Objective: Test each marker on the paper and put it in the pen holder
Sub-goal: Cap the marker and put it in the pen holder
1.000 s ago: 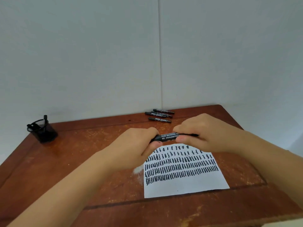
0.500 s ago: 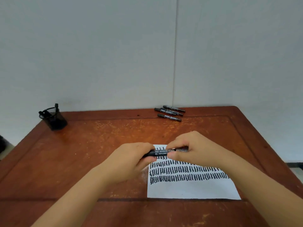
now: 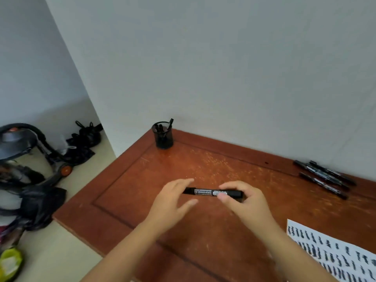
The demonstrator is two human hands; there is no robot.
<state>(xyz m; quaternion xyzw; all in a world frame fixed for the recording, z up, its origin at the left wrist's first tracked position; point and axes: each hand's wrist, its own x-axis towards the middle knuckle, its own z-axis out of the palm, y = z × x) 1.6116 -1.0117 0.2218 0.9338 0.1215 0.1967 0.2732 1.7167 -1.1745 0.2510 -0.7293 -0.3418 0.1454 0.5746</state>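
Surface: I log a reddish-brown wooden table (image 3: 203, 163) with a raised border and a scuffed, speckled top, set against a plain white wall (image 3: 223, 68). Cream floor to the left carries a grey vacuum cleaner (image 3: 22, 143) and black bags (image 3: 85, 137).

Item 1: black mesh pen holder (image 3: 163, 135), cylindrical, at the table's far left corner, marker ends sticking up from it.

Item 2: spare black markers (image 3: 323, 177), slim, lying grouped at the far right edge.

Item 3: white paper (image 3: 333, 253), lower right, covered in rows of short black strokes.

Item 4: black marker (image 3: 213, 192), labelled barrel, held level above the table. My right hand (image 3: 247, 202) pinches its right end between thumb and fingers. My left hand (image 3: 173, 200) sits at the left end, fingers spread and loose; I cannot tell whether they touch it.
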